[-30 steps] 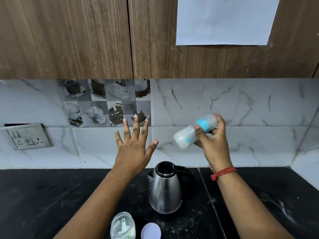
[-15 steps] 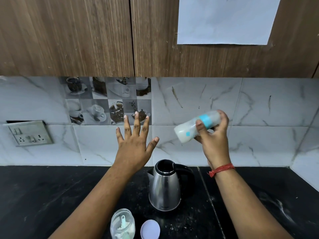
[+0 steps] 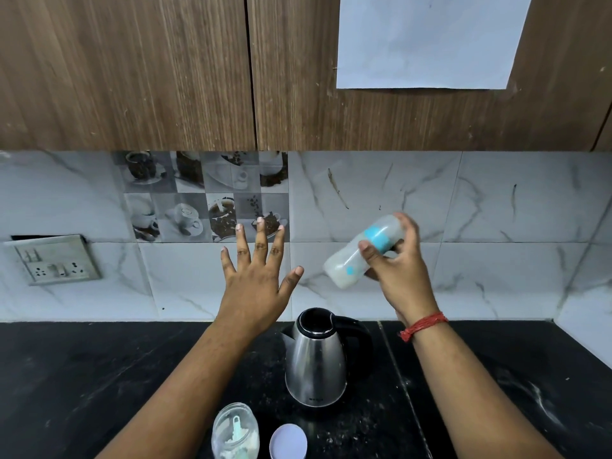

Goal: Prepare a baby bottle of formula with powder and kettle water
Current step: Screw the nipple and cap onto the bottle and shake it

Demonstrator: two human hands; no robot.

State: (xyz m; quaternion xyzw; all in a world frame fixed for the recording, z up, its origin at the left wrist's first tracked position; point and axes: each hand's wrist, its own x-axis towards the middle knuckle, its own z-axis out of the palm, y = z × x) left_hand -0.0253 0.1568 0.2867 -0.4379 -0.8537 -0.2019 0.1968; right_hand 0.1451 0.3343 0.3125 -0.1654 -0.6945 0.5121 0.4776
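My right hand [image 3: 402,273] grips a baby bottle [image 3: 362,251] with a blue band, tilted almost sideways in the air above the kettle, its milky base pointing lower left; the bottle looks motion-blurred. My left hand [image 3: 256,279] is raised to its left, fingers spread, palm away, holding nothing. The steel kettle [image 3: 314,362] with a black handle stands lidless on the black counter [image 3: 82,376]. In front of it, at the bottom edge, stands an open clear powder jar [image 3: 235,432] with a pale scoop inside, and its white lid [image 3: 288,442] lies beside it.
Marble-tiled backsplash runs behind the counter, with a socket plate [image 3: 54,260] at the left. Wooden wall cabinets [image 3: 165,77] hang overhead, a white sheet of paper [image 3: 427,38] stuck on the right door. A seam [image 3: 400,376] runs through the counter right of the kettle.
The bottle in my right hand has shifted slightly and tilted back and forth, staying above the kettle. My left hand has stayed raised and spread.
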